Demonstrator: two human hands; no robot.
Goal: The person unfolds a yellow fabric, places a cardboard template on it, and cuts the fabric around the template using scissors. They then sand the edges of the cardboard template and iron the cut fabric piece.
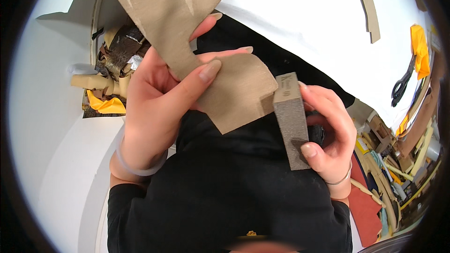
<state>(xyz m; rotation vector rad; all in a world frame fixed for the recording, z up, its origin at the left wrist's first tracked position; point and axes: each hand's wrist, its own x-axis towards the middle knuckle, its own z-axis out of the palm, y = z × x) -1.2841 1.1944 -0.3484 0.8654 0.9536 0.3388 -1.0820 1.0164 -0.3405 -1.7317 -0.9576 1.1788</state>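
My left hand (159,98) grips a tan, curved cut piece, apparently leather (239,89), with the thumb on top and the fingers behind. Pale streaks mark its upper part, which reaches toward the top left. In my right hand (330,133) is a grey sanding block (291,126), held upright between thumb and fingers. Its upper end meets the right edge of the tan piece or lies very close to it. Both hands are raised in front of my black shirt. Part of my right fingers is hidden behind the block.
White sheeting covers the table (300,23) ahead. A narrow tan strip (368,9) and black-handled scissors (404,82) beside yellow material (420,49) lie on it. Scraps fill a bin (115,61) at left. Leather offcuts (398,159) and a red piece (365,211) are at right.
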